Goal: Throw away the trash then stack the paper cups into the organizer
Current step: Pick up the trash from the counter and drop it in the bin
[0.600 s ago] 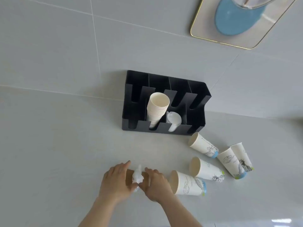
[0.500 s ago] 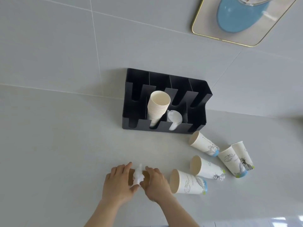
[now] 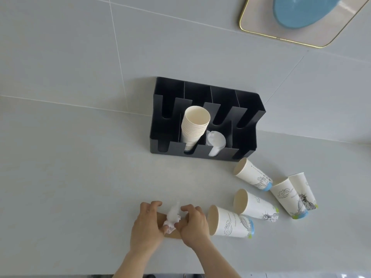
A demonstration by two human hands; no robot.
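Note:
A crumpled white tissue (image 3: 173, 216) lies on a brown paper piece (image 3: 171, 234) near the table's front edge. My left hand (image 3: 146, 227) and my right hand (image 3: 193, 224) press in on it from both sides, fingers curled around the wad. Several printed paper cups lie on their sides to the right: one (image 3: 230, 222) beside my right hand, another (image 3: 255, 203) behind it, one (image 3: 252, 173) near the organizer, and a nested pair (image 3: 292, 194) furthest right. The black organizer (image 3: 249, 109) stands behind, holding a stack of cups (image 3: 195, 127) and white lids (image 3: 215, 141).
A gold-rimmed tray (image 3: 261, 32) with a blue dish (image 3: 297, 13) sits at the far right. The grey counter meets a tiled wall behind the organizer. The counter's front edge runs along the bottom of the view.
Both hands have stayed around the tissue, closing a little tighter on it. The cups and organizer have not moved.

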